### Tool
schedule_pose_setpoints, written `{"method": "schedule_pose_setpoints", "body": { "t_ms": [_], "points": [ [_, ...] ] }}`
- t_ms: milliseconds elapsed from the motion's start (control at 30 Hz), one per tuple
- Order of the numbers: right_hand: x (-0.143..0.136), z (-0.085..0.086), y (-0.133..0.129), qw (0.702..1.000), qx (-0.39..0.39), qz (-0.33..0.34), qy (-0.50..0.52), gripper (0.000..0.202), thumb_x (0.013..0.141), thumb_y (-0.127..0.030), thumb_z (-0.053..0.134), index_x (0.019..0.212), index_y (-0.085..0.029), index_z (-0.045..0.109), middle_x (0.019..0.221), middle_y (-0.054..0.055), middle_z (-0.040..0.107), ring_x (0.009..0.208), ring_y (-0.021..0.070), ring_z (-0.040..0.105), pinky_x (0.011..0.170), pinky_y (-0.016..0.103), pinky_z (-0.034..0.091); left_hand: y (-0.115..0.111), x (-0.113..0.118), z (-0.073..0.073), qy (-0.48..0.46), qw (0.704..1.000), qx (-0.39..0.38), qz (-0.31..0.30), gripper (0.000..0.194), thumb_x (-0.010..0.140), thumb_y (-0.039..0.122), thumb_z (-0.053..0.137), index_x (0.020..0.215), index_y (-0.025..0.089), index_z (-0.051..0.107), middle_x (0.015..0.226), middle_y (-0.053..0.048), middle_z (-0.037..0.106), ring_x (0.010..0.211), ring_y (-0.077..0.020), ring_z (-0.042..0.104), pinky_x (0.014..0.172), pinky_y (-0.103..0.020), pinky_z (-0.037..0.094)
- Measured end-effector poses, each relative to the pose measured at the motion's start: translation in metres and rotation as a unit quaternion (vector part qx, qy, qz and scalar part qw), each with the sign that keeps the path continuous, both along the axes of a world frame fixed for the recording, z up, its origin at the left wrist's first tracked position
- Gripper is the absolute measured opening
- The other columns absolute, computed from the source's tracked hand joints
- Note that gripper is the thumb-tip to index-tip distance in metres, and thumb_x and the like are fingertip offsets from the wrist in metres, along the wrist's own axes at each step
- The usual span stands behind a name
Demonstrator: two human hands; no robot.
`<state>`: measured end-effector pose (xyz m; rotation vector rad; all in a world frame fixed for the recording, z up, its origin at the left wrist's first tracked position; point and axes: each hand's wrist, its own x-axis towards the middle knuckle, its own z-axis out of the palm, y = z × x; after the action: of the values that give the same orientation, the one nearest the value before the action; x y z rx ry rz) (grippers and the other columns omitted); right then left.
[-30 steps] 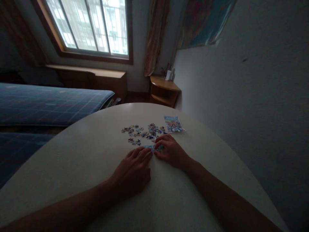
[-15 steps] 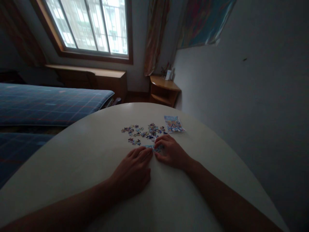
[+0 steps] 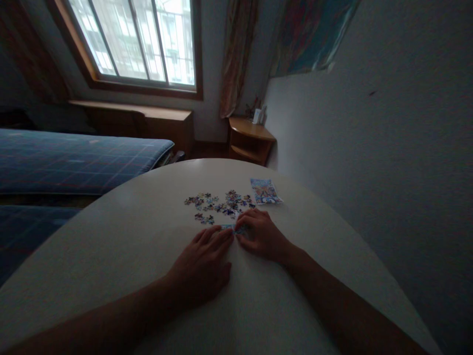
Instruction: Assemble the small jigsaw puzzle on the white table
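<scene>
My left hand (image 3: 205,261) lies palm down on the table, fingers stretched out, their tips resting on joined blue puzzle pieces (image 3: 226,227). Facing it from the right, my right hand (image 3: 262,234) is curled, thumb and fingers closed round a puzzle piece (image 3: 241,230) at the end of that strip. The fingers hide most of this piece. Just beyond both hands spreads a loose heap of puzzle pieces (image 3: 232,198), with a few more pieces (image 3: 204,218) lying nearer, in front of my left fingertips.
A printed picture sheet (image 3: 265,191) lies right of the heap on the round white table (image 3: 121,246). A bed with a blue plaid mattress (image 3: 81,160) stands beyond the left edge. A wooden corner cabinet (image 3: 251,129) is behind, and a wall (image 3: 354,148) runs along the right.
Both hands stay at the same spot over the strip, with only tiny finger shifts at the right hand. The view has tilted very slightly.
</scene>
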<state>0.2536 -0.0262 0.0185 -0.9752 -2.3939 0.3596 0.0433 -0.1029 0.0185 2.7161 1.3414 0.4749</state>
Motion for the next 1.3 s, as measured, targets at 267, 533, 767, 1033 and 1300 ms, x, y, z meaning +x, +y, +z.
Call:
{"method": "schedule_pose_setpoints", "body": {
  "t_ms": [267,533,767,1033,1300],
  "points": [
    [-0.0007,0.0024,0.0011,1.000,-0.002,0.007,0.010,0.012,0.075,-0.014,0.071,0.080,-0.023,0.066,0.099,0.002,0.071,0.100,0.0210,0.062,0.092,0.037,0.037,0.0013,-0.0019,-0.0011,-0.007,1.000,-0.020,0.002,0.055,0.086,0.026,0.055,0.140,0.016,0.048,0.146,-0.010,0.050,0.137,-0.0308,0.039,0.116,-0.047,0.035],
    [0.0014,0.0022,0.0026,0.999,-0.011,0.030,0.012,0.009,0.075,-0.014,0.069,0.078,-0.022,0.065,0.100,0.003,0.071,0.099,0.0209,0.063,0.093,0.037,0.039,0.0019,-0.0009,-0.0003,-0.019,1.000,0.002,-0.008,0.049,0.084,0.020,0.056,0.132,0.016,0.051,0.141,-0.011,0.052,0.132,-0.0292,0.042,0.115,-0.048,0.035],
    [0.0019,0.0017,0.0024,0.999,-0.005,0.048,0.019,0.009,0.077,-0.015,0.068,0.079,-0.022,0.063,0.095,0.002,0.071,0.095,0.0195,0.064,0.093,0.037,0.039,0.0022,0.0009,0.0045,-0.018,1.000,0.006,-0.024,0.042,0.084,0.017,0.054,0.126,0.017,0.054,0.131,-0.011,0.056,0.120,-0.0287,0.049,0.109,-0.048,0.042],
    [0.0019,0.0003,0.0036,0.999,0.003,0.051,0.016,0.010,0.078,-0.016,0.068,0.085,-0.023,0.066,0.096,0.003,0.071,0.096,0.0200,0.064,0.095,0.038,0.040,0.0023,0.0012,0.0027,-0.034,0.999,-0.007,-0.028,0.040,0.086,0.015,0.052,0.126,0.018,0.053,0.131,-0.012,0.057,0.122,-0.0275,0.050,0.107,-0.046,0.046],
    [0.0033,-0.0007,0.0030,0.999,-0.001,0.039,0.007,0.027,0.078,-0.020,0.069,0.105,-0.024,0.070,0.104,0.006,0.071,0.106,0.0239,0.062,0.099,0.042,0.041,0.0005,0.0020,0.0022,-0.025,0.999,0.030,0.024,0.043,0.085,0.016,0.053,0.128,0.013,0.053,0.135,-0.014,0.055,0.124,-0.0279,0.050,0.107,-0.045,0.045]
  ]
}}
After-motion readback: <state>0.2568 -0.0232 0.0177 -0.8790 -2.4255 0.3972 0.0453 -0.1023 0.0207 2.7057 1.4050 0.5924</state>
